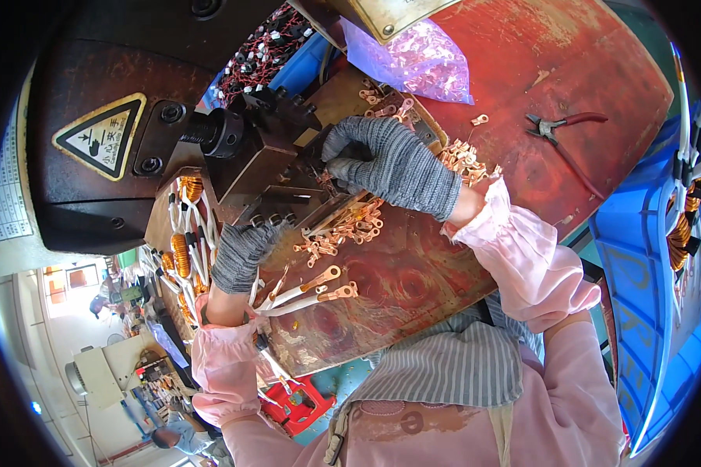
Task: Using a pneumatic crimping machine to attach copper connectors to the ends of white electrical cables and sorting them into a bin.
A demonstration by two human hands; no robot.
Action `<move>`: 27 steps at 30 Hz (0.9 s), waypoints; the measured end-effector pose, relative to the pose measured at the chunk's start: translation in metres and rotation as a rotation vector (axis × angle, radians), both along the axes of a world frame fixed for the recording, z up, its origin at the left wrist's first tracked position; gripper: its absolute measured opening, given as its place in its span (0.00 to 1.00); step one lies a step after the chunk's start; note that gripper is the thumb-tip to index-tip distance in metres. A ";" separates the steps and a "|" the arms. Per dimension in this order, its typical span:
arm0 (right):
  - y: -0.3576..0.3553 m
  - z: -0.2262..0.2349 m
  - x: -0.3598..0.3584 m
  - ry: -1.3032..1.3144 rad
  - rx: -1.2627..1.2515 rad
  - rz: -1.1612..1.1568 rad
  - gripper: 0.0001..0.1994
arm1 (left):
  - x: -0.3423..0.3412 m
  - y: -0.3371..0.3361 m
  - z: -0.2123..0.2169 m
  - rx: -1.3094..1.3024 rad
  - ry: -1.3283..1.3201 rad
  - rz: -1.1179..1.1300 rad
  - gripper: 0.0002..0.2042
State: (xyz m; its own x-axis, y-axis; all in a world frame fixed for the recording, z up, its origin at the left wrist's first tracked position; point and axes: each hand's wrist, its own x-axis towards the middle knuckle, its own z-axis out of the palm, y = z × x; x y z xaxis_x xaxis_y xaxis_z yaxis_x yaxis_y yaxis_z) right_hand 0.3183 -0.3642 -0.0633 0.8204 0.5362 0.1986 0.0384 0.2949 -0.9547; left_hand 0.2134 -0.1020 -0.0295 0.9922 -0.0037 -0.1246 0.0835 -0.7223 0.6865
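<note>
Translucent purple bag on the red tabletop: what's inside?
Many small coppery pieces show through the purple bag, exact shapes unclear. Contents behind the pale overhanging plate and deeper in the heap can't be seen.

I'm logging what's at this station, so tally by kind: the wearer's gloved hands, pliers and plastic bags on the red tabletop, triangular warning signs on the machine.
Gloved hands: 2, left hand and right hand
Pliers: 1
Plastic bag: 1
Triangular warning sign: 1
Total: 5
</note>
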 end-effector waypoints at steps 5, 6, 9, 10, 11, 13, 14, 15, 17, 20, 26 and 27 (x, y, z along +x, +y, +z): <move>0.000 0.000 -0.001 0.061 -0.042 -0.007 0.08 | 0.000 0.014 -0.005 0.315 -0.108 -0.096 0.12; -0.001 0.002 -0.001 0.057 -0.068 0.003 0.08 | 0.001 0.013 -0.004 0.380 -0.131 -0.112 0.11; -0.003 -0.003 0.003 -0.021 -0.086 -0.012 0.08 | 0.003 -0.003 0.007 0.256 -0.076 -0.023 0.11; -0.003 -0.006 0.004 -0.058 -0.083 -0.025 0.08 | 0.004 -0.013 0.015 0.219 -0.055 0.014 0.11; -0.002 -0.005 0.004 -0.035 -0.077 -0.017 0.08 | 0.004 -0.014 0.016 0.293 -0.094 -0.038 0.10; -0.001 -0.003 0.003 0.011 -0.065 -0.003 0.08 | 0.005 -0.005 0.012 0.553 -0.236 -0.227 0.10; 0.000 -0.003 0.003 0.014 -0.066 -0.003 0.08 | 0.005 -0.004 0.011 0.673 -0.284 -0.311 0.10; 0.000 -0.002 0.003 0.018 -0.067 -0.003 0.08 | 0.006 -0.003 0.010 0.791 -0.342 -0.391 0.10; 0.000 -0.003 0.003 0.015 -0.066 -0.014 0.08 | 0.008 -0.007 0.014 0.865 -0.364 -0.460 0.10; -0.002 -0.003 0.002 -0.032 -0.089 -0.073 0.07 | 0.010 -0.010 0.024 0.853 -0.428 -0.636 0.12; -0.012 -0.001 0.002 -0.088 -0.045 -0.218 0.08 | 0.002 -0.002 0.009 0.489 -0.214 -0.306 0.10; -0.013 -0.002 0.003 -0.050 -0.004 -0.228 0.08 | 0.003 -0.004 0.010 0.580 -0.266 -0.344 0.10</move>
